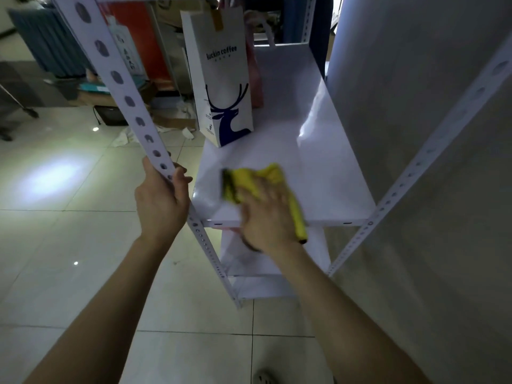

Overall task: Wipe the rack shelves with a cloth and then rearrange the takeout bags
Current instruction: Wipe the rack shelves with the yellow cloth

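On the middle shelf point(318, 173) of the white metal rack, our right hand point(263, 214) lies palm-down on the yellow cloth point(260, 176). The fingers look spread fairly flat, pressing rather than pinching, as far as the blur allows. Our left hand point(162, 192) is wrapped tight around the front upright point(122, 81), a perforated angle post, which steadies the light frame. We judge that long overlapping passes from the front lip toward the back suit this smooth, glossy painted sheet, with even pressure and the soft cloth bunched under the palm so its loose end does not drag. The tall paper bag point(224, 87), stiff, white and printed with a blue deer, stands at the left rear of the same shelf, with a pink bag point(257, 76) just behind it. We would lift both rather than wipe around them, since light paper tips easily
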